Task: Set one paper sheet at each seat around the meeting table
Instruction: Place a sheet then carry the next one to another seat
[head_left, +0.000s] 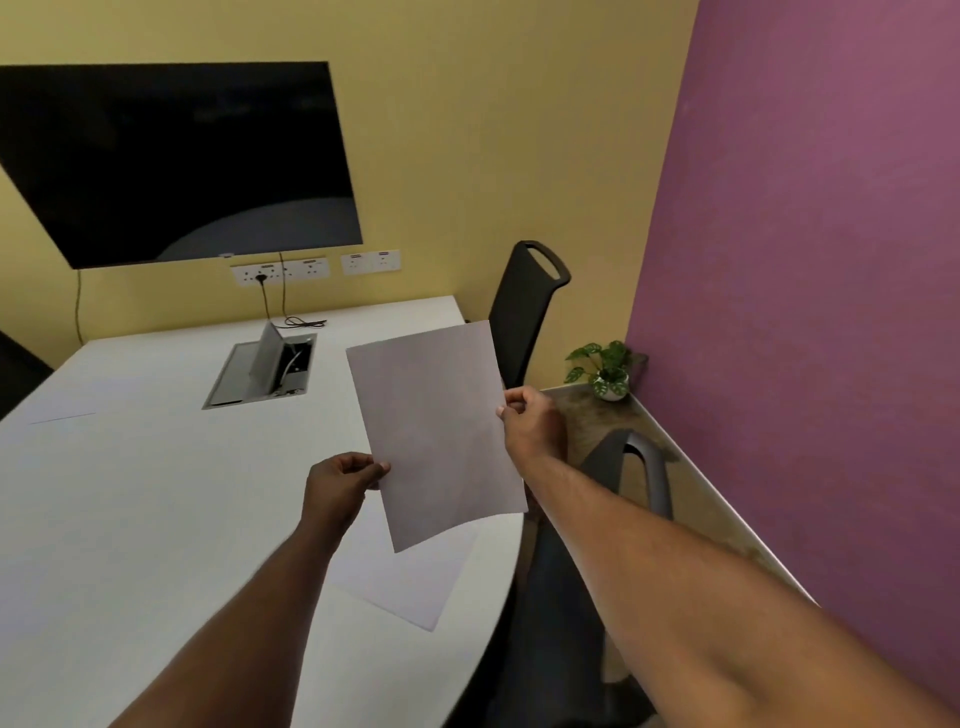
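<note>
Two hands grip one paper sheet (436, 431) above the white table (130, 493), and you hold it tilted, clear of the surface. Your left hand (340, 483) pinches the sheet's edge at 9 o'clock, fingers curled shut with the thumb on top. Your right hand (530, 421) pinches the opposite edge at 3 o'clock, fingers likewise closed on the paper. A second sheet (410, 582) lies flat on the table directly below, at 6 o'clock from the held one, near the rounded table edge. A third sheet (67, 402) lies at the table's far left, at 9 o'clock. Black chairs stand along the right side: one (524, 306) at 1 o'clock, another (639, 467) at 3 o'clock. The cable box (260, 371) sits open at 11 o'clock.
</note>
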